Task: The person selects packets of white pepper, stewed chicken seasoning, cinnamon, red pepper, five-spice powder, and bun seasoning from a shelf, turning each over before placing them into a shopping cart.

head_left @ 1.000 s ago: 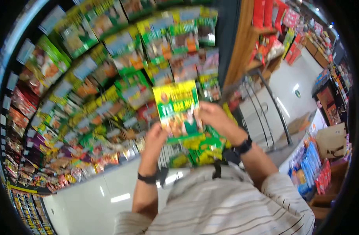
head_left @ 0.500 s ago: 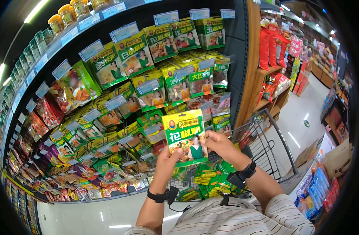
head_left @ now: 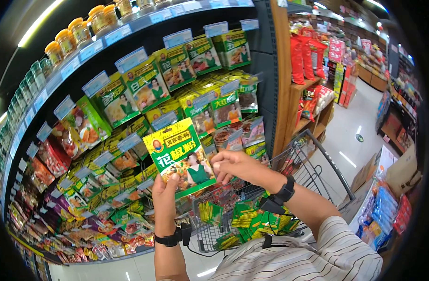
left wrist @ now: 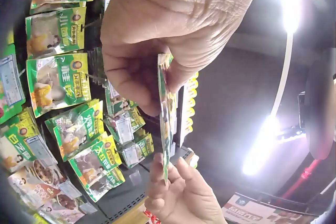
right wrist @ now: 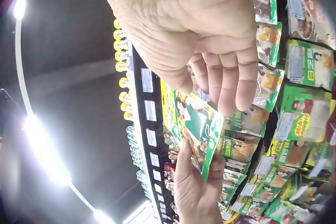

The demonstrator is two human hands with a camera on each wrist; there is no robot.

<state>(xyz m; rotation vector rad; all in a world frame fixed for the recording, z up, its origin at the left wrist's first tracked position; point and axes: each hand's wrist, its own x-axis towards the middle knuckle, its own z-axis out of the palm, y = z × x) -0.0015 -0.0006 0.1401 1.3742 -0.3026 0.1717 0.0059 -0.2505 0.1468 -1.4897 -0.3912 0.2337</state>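
My left hand [head_left: 165, 196] holds a yellow-and-green seasoning packet [head_left: 179, 159] by its lower left part, thumb across the front and fingers behind. Large Chinese lettering and a figure in a green top show on its face. From the left wrist the packet [left wrist: 167, 113] appears edge-on, pinched between thumb and fingers. Right at the packet's right edge is my right hand [head_left: 242, 168], its fingers loosely bent. In the right wrist view that hand [right wrist: 205, 40] has its fingers relaxed beside the packet [right wrist: 197, 124], with the thumb tip overlapping its edge.
Rows of hanging seasoning packets [head_left: 146, 86] fill the shelf ahead, under price tags and jars [head_left: 78, 30]. A wire shopping cart [head_left: 317, 173] stands close at front right, with several green and yellow packets [head_left: 252, 218] inside. Wooden shelving [head_left: 282, 79] borders the aisle.
The packet has moved left and tilted, staying in the left hand. My right hand, on the packet's right side before, has loosened at its edge. The head view has shifted, showing more of the cart.
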